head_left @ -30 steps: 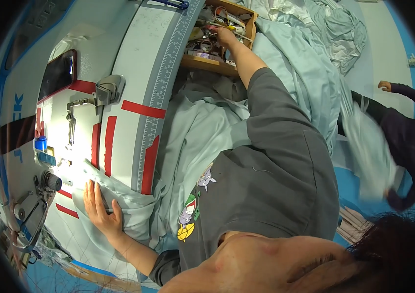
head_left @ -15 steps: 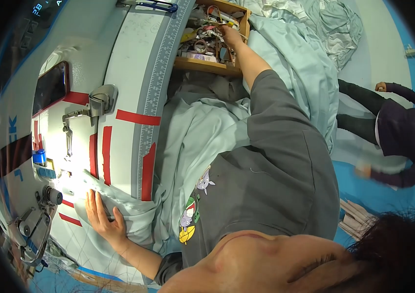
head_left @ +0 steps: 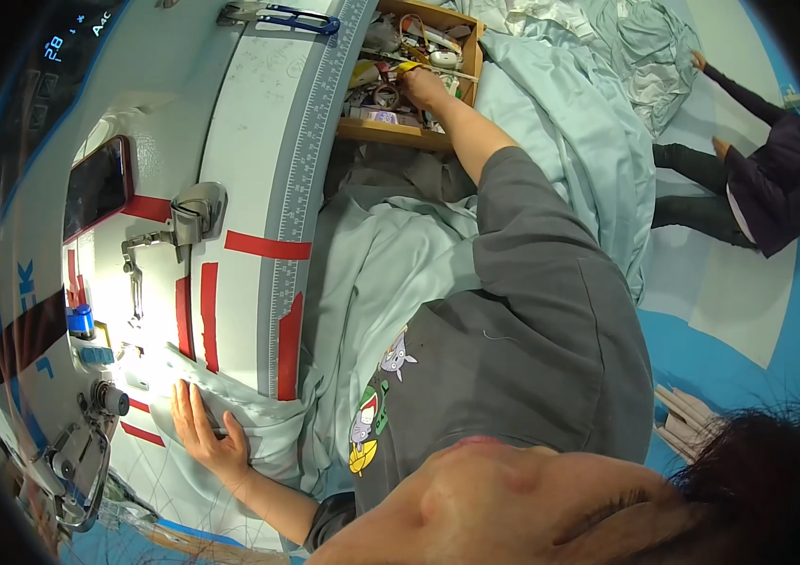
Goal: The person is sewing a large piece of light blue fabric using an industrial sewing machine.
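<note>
My left hand (head_left: 204,438) lies flat on pale green fabric (head_left: 263,424), fingers stretched and thumb apart, close to the brightly lit needle area of a sewing machine (head_left: 141,273). My right arm reaches out to a wooden drawer (head_left: 395,132) full of mixed small items. Inside it, my right hand (head_left: 426,89) is down among the clutter, next to a yellow item (head_left: 407,68) and a tape roll (head_left: 386,96). Its fingertips are hidden, so whether they grip anything does not show.
A ruler strip (head_left: 310,160) runs along the table edge, with red tape strips (head_left: 268,246) across the worktop. A phone (head_left: 98,188) rests on the machine; blue-handled thread snips (head_left: 296,19) lie beyond. More fabric (head_left: 560,113) is heaped beside the drawer. Another person (head_left: 776,179) stands at the right.
My right hand has shifted left and slightly down within the drawer, and items there lie differently. My left hand keeps its place on the fabric. The other person now reaches to the fabric heap.
</note>
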### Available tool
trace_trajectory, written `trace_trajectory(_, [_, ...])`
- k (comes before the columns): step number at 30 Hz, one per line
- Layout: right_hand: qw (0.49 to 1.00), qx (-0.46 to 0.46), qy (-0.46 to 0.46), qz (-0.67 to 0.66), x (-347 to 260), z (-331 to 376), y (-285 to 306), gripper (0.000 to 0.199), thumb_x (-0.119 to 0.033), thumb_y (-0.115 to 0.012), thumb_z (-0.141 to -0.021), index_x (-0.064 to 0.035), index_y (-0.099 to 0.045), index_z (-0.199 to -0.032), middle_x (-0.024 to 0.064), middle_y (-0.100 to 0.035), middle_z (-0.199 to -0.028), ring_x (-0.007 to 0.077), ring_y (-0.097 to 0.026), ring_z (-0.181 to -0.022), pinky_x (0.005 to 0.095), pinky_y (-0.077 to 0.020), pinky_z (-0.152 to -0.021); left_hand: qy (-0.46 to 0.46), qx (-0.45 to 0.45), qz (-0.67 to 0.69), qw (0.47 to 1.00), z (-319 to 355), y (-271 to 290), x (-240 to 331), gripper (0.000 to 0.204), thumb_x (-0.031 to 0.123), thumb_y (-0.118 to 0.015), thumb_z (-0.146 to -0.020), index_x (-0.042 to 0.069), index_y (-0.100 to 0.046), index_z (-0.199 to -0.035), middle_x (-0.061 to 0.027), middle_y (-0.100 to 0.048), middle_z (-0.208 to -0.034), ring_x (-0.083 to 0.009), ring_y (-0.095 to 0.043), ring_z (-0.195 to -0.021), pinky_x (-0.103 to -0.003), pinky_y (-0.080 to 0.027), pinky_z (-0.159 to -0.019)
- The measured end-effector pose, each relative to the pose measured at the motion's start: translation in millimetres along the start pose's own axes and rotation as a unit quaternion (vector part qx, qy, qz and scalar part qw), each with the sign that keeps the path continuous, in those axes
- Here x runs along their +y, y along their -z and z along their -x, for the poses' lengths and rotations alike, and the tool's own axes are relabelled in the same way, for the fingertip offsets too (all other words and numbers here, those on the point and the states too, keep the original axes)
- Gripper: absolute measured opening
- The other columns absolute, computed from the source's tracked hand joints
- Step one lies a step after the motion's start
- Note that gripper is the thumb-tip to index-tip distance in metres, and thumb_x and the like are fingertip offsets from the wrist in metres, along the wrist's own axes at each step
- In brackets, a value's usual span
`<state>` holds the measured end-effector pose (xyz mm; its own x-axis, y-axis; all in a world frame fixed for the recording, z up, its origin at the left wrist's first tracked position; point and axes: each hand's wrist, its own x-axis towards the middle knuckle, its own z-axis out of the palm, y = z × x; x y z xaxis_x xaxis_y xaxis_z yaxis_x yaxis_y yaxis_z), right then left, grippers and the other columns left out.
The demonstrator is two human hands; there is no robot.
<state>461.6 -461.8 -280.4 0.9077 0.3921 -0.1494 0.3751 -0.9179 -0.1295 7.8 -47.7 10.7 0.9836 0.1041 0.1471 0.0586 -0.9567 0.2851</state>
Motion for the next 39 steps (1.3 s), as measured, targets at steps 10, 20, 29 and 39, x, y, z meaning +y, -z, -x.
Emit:
trace_trajectory(10, [0.997,0.039,0.046,-0.055,7.3,-21.9,1.1,0.04,-0.004,-0.053,-0.08,-0.013,-0.055,-0.119,0.0191,-0.065,-0.087,0.0381,-0.062,-0.083,0.0459,-0.049,-0.07,0.001,-0.005,-0.004,1.0,-0.6,-1.1,0.0,0.043,0.024,-0.051,-0.089,0.0,-0.053,-0.125,-0.019,-0.052,-0.13,-0.0387,-0.048,-0.121,-0.048,-0.036,-0.103])
trace_trajectory(20, [0.997,0.035,0.033,-0.063,-9.7,-23.4,10.2,0.031,-0.004,-0.052,-0.079,-0.0093,-0.063,-0.107,0.0192,-0.065,-0.088,0.0361,-0.063,-0.085,0.0438,-0.05,-0.071,-0.002,-0.002,-0.006,1.0,-2.4,-1.5,0.5,0.043,0.024,-0.05,-0.09,-0.001,-0.053,-0.124,-0.0195,-0.053,-0.129,-0.039,-0.048,-0.12,-0.049,-0.036,-0.102])
trace_trajectory(29, [0.991,-0.075,0.076,0.078,4.0,-56.6,0.1,0.027,-0.003,-0.053,-0.077,-0.0067,-0.067,-0.1,0.0171,-0.067,-0.092,0.0335,-0.064,-0.087,0.0409,-0.0508,-0.073,0.004,0.001,-0.002,1.0,-0.3,-1.8,0.6,0.042,0.022,-0.049,-0.089,-0.002,-0.054,-0.123,-0.0197,-0.053,-0.128,-0.0391,-0.049,-0.12,-0.048,-0.037,-0.102])
trace_trajectory(39, [0.982,-0.132,0.125,0.047,55.3,-33.5,8.3,0.022,-0.015,-0.054,-0.088,-0.0102,-0.066,-0.106,0.0144,-0.067,-0.097,0.0311,-0.064,-0.088,0.038,-0.05,-0.075,-0.004,0.004,0.004,1.0,-1.5,-3.1,-0.9,0.042,0.022,-0.05,-0.089,-0.002,-0.054,-0.123,-0.0208,-0.053,-0.128,-0.0396,-0.049,-0.119,-0.049,-0.036,-0.102])
